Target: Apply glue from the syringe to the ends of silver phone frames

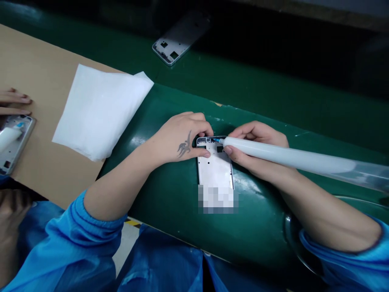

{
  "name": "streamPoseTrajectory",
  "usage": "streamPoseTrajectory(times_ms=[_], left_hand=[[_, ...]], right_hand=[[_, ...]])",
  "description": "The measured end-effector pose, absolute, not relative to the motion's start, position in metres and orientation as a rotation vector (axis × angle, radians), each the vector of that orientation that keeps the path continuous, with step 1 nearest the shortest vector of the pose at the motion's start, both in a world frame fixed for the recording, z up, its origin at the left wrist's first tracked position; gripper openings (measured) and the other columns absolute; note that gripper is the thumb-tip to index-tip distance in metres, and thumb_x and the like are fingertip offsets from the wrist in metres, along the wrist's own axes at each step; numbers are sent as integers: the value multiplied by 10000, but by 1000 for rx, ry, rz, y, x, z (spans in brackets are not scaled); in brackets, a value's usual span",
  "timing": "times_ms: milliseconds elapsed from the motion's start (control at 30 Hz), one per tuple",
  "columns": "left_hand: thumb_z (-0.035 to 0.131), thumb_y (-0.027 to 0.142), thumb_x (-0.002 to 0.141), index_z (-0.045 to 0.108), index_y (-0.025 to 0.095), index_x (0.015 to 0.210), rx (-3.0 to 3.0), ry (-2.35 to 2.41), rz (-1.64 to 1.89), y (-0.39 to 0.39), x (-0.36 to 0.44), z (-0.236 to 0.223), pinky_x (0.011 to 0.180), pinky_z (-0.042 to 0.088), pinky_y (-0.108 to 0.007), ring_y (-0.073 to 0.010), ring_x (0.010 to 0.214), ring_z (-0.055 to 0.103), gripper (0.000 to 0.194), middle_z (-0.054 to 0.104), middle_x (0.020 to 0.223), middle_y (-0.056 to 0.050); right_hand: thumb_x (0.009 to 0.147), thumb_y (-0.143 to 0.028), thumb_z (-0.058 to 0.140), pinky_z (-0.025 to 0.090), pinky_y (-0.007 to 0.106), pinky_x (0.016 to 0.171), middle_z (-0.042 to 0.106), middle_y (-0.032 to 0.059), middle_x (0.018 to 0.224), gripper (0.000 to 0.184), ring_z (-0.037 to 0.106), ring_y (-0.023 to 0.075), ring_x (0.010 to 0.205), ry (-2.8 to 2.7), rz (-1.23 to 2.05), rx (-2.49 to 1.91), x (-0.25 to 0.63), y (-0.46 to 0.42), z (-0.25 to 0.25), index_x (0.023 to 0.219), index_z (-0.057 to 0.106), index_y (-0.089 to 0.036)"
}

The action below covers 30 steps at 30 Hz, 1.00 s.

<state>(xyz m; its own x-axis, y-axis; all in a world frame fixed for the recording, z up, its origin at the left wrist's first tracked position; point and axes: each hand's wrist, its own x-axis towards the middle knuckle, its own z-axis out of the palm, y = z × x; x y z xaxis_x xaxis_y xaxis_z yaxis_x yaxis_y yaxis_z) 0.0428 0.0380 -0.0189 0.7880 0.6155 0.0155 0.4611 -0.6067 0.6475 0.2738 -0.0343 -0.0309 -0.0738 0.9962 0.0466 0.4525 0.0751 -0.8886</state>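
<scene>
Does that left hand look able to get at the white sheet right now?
Probably yes. Nothing visible stands between the left hand and the white sheet, which lies uncovered near the left forearm. The hand is busy, though: its thumb rests on the phone frame.

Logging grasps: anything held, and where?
Right hand grips the white tube just behind its blue tip. Left hand steadies the phone frame by its top-left corner.
</scene>
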Motion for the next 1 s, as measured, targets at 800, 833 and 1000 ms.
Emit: streamPoseTrajectory(times_ms=[800, 833, 1000], left_hand=[[584, 370, 970, 625, 202, 1136, 2274, 1275, 854, 67, 15, -43, 814, 519, -322, -178, 819, 632, 241, 686, 1053, -56], [596, 344, 951, 632, 200, 1103, 2281, 1319, 844, 68, 14, -44, 814, 519, -315, -174, 817, 634, 212, 686, 1019, -45], [649, 369, 900, 553, 191, 1269, 2318, 1522, 788, 69, 22, -50, 822, 516, -333, -206, 878, 651, 421, 694, 984, -38]], right_hand=[[945, -510, 684, 607, 347, 829, 785, 81, 1127, 421, 771, 256, 975, -2068, 853, -1198, 264, -33, -42, 1263, 624, -239], [956, -490, 669, 605, 367, 868, 776, 88, 1156, 391, 760, 269, 1026, -2064, 830, -1219, 264, -31, -44, 1253, 632, -239], [938, -389, 676, 591, 467, 941, 749, 108, 1201, 343, 734, 316, 1085, -1887, 657, -1351, 278, -6, -54, 1241, 647, -232]])
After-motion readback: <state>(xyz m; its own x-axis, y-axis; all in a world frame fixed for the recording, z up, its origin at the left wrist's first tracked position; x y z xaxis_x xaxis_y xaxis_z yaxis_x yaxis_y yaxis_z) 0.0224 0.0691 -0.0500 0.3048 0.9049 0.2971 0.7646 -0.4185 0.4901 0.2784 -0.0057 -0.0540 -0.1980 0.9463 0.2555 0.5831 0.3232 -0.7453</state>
